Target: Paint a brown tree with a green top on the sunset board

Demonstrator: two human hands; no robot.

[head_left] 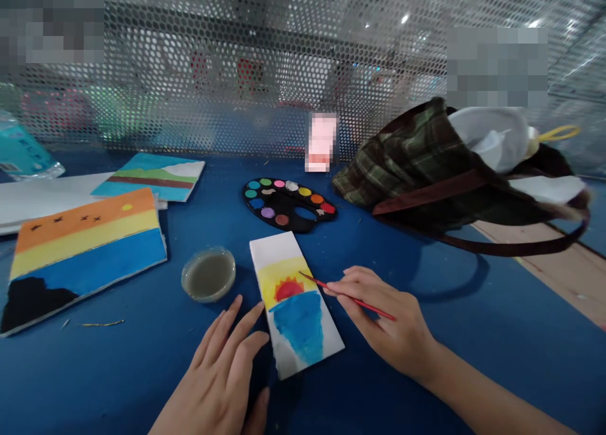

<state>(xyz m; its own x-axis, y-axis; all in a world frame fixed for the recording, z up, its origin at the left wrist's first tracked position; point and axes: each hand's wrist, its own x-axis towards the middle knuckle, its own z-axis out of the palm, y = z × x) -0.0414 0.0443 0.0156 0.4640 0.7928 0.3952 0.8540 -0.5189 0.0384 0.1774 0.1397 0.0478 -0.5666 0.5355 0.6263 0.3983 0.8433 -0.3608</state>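
A narrow white card (pixel 294 303) lies on the blue table (pixel 473 315), painted with a yellow sky, a red sun and a blue patch. My left hand (pixel 227 369) rests flat beside its left edge, fingers stretched out and touching the card. My right hand (pixel 383 318) pinches a thin red paintbrush (pixel 348 298), whose tip hovers at the card's right edge near the sun. A black paint palette (pixel 288 204) with several colour pans sits behind the card. To the card's left stands a small round dish of murky water (pixel 209 274).
Two finished paintings lie at the left: a large sunset canvas (pixel 80 255) and a smaller landscape (pixel 151 176). A plaid bag (pixel 440 170) with dark straps holds white cloth at the right. A perforated metal screen (pixel 237 62) closes the far edge.
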